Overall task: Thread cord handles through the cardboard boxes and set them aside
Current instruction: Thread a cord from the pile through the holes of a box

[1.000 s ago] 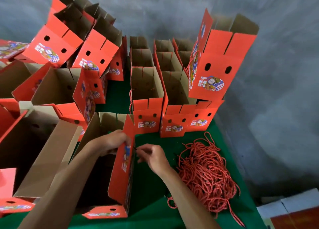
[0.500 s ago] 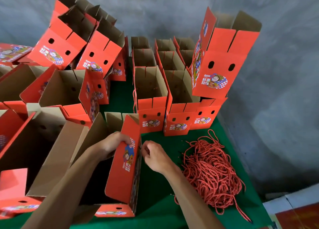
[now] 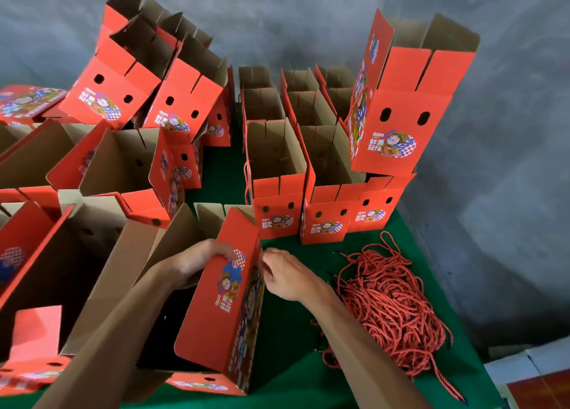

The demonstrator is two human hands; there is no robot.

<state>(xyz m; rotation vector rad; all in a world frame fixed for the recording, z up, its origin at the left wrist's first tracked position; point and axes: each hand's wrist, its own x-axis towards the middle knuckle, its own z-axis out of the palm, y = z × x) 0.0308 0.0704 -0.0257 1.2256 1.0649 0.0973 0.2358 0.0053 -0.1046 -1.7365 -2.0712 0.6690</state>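
Note:
An open red cardboard box [image 3: 216,316] stands in front of me on the green table [image 3: 293,347]. My left hand [image 3: 197,263] reaches inside it and grips the top edge of its right wall. My right hand [image 3: 287,274] is against the outside of that same wall with its fingertips pinched together at the wall; what they pinch is too small to see. A heap of red cords [image 3: 391,303] lies just right of my right arm.
Many open red boxes crowd the table: a row [image 3: 277,174] behind the one I hold, one stacked high at the right [image 3: 398,109], tilted ones at the back left [image 3: 123,78] and more at the left [image 3: 40,269]. A grey wall rises behind.
The view has shifted slightly. My right hand has moved closer to the box's right wall and now touches it; my left hand keeps its grip on the wall's top edge.

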